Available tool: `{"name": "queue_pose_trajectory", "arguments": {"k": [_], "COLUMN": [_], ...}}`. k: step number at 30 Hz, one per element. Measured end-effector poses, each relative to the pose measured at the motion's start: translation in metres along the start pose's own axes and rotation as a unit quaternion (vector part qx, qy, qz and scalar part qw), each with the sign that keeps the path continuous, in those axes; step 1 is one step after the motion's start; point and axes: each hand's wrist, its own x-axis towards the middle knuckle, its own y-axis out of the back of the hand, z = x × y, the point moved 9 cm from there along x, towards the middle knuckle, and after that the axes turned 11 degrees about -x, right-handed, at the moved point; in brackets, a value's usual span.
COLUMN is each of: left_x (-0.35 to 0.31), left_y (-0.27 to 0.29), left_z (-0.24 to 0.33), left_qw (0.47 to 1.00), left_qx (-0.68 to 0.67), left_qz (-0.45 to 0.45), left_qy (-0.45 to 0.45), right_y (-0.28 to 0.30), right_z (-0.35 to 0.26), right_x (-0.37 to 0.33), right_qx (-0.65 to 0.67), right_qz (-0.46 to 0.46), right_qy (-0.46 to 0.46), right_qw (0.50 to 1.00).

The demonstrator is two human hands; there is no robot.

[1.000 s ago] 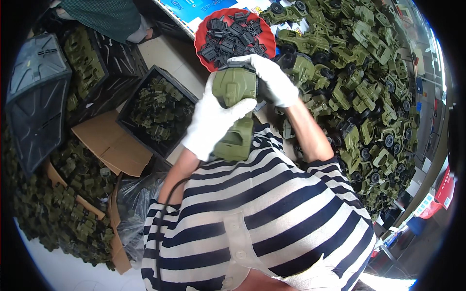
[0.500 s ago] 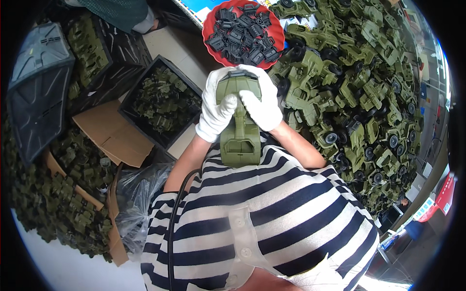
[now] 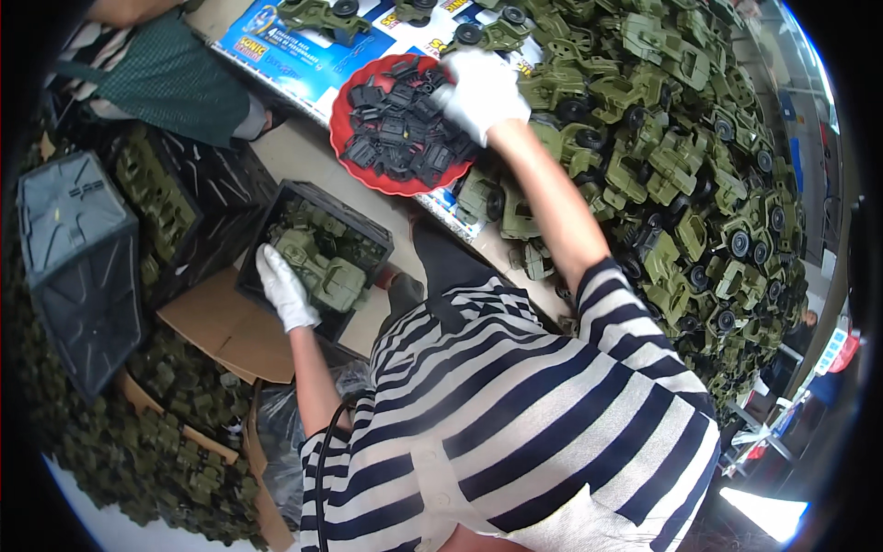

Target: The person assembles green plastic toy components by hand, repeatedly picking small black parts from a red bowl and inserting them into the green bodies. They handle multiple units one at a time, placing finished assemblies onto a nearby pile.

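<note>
My left hand [image 3: 287,293], in a white glove, is at the left side of an olive-green toy vehicle body [image 3: 324,269]. Its fingers lie along the body's edge, and the thumb is hidden. The vehicle body is over the black crate [image 3: 372,225], which holds more green parts. At the right rim of a red scalloped bowl [image 3: 342,138], my gloved right hand [image 3: 485,97] reaches over the small black plastic parts [image 3: 391,124]. Motion blurs its fingers, so whether they hold a part does not show.
Green toy vehicles [image 3: 662,175] with black wheels are heaped on the right. Flattened cardboard [image 3: 225,317] lies beside the crate, with a pile of green parts [image 3: 156,432] at lower left. A dark lidded bin [image 3: 78,248] stands far left. Another person's green-clad arm [image 3: 175,83] is at upper left.
Both hands held the vehicle body in front of my chest. My left hand has taken it down left to the crate; my right hand has let go and moved up to the bowl.
</note>
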Motion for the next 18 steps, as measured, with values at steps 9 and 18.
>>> {"name": "queue_pose_trajectory", "arguments": {"k": [9,18], "left_x": [0.004,-0.047], "left_y": [-0.057,-0.135], "left_z": [-0.012,0.107], "left_qw": [0.986,0.962], "left_qx": [-0.066,-0.082], "left_qz": [-0.144,-0.262], "left_qy": [0.053,0.004], "right_y": [-0.081,0.064], "right_z": [0.112,0.087], "right_x": [0.109,0.078], "right_qx": [-0.135,0.45], "right_qz": [-0.015,0.01], "right_qy": [0.142,0.098], "right_qw": [0.981,0.888]}}
